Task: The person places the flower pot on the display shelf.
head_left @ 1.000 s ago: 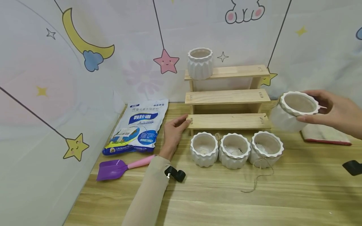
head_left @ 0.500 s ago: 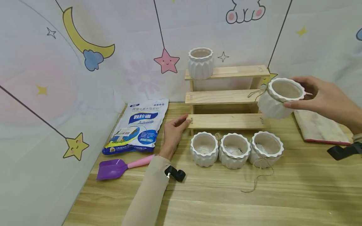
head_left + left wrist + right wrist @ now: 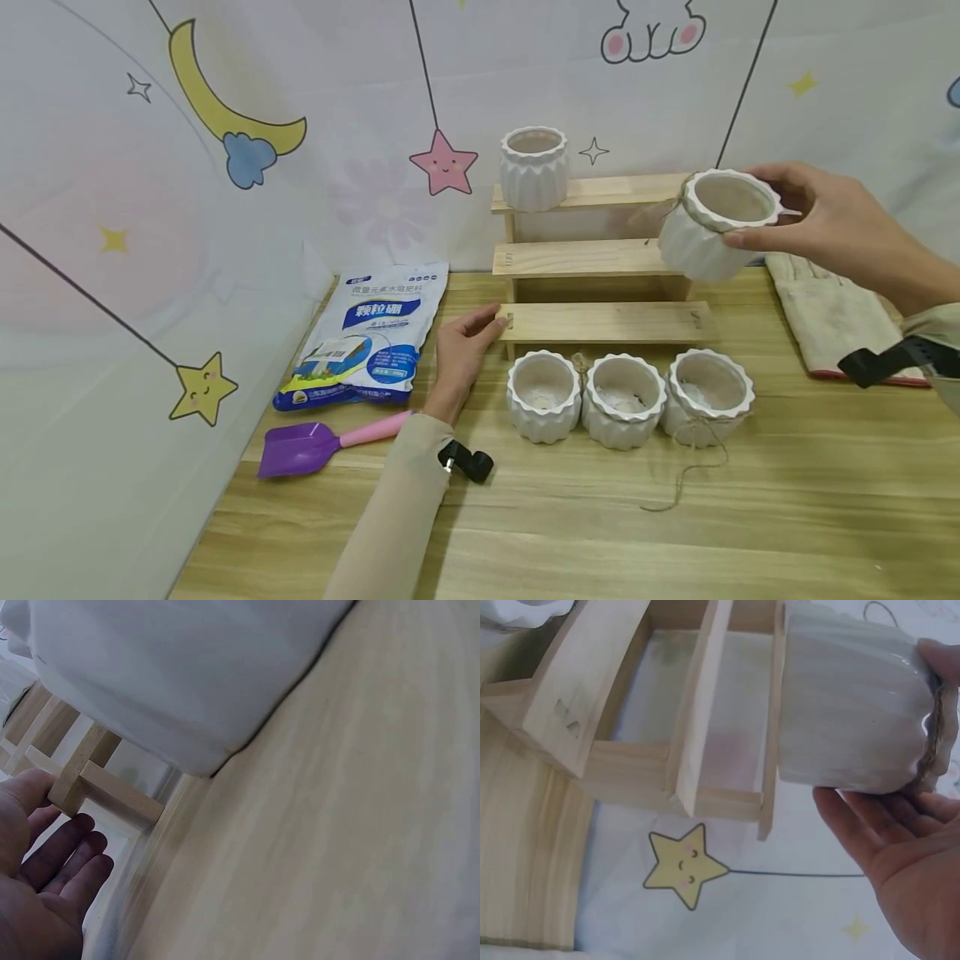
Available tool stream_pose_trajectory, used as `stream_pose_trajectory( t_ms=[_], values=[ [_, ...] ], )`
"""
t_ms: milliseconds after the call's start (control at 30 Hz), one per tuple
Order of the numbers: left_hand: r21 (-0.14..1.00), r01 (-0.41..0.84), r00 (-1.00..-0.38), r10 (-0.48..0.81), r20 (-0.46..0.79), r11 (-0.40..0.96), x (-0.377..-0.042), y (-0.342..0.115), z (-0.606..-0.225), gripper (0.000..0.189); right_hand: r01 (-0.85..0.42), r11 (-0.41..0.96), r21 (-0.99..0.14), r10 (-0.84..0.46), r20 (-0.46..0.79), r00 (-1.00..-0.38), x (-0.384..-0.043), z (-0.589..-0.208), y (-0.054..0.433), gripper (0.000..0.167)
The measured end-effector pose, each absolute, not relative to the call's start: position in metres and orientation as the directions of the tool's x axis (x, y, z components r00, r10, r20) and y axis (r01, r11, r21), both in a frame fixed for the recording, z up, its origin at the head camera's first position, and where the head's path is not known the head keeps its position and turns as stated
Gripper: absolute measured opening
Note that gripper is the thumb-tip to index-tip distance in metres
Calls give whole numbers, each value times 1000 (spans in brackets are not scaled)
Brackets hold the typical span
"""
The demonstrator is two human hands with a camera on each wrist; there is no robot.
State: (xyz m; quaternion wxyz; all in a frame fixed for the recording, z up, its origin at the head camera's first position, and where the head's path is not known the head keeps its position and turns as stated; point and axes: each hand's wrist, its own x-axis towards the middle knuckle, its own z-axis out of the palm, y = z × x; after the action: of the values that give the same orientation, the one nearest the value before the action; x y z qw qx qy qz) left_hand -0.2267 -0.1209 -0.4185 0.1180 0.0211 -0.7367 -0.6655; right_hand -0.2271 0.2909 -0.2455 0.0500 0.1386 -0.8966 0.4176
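Note:
My right hand (image 3: 832,217) holds a white scalloped flower pot (image 3: 705,246) by its rim, tilted, in front of the stand's right end. Twine is tied round its neck. In the right wrist view, the pot (image 3: 855,705) appears beside the top board, with fingers on either side of its neck. The three-step wooden plant stand (image 3: 600,321) has its lowest board pinched at the left end by my left hand (image 3: 461,354). The left wrist view shows thumb and fingers at that board's corner (image 3: 71,784). Another white pot (image 3: 534,171) stands on the top step's left end.
Three white pots (image 3: 626,404) stand in a row before the stand, twine trailing from the right one. A fertilizer bag (image 3: 367,333) and a purple shovel (image 3: 300,450) with a pink handle lie at left. Folded pale gloves (image 3: 817,308) lie at right. A printed cloth (image 3: 300,208) hangs behind.
My right hand has raised the pot and brought it leftward and back toward the stand's upper steps. My left hand has stayed at the lowest board.

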Motion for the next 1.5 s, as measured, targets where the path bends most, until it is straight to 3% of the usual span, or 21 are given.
stream_pose_trajectory(
  t_ms=[400, 1500],
  values=[
    [985, 129, -970, -190, 148, 111, -226, -121, -419, 27, -293, 611, -735, -214, 202, -956, -251, -232, 274, 74],
    [986, 124, -968, -203, 145, 112, -227, -120, -421, 28, -255, 633, -731, -218, 148, -965, -313, -204, 209, 87]
  ],
)
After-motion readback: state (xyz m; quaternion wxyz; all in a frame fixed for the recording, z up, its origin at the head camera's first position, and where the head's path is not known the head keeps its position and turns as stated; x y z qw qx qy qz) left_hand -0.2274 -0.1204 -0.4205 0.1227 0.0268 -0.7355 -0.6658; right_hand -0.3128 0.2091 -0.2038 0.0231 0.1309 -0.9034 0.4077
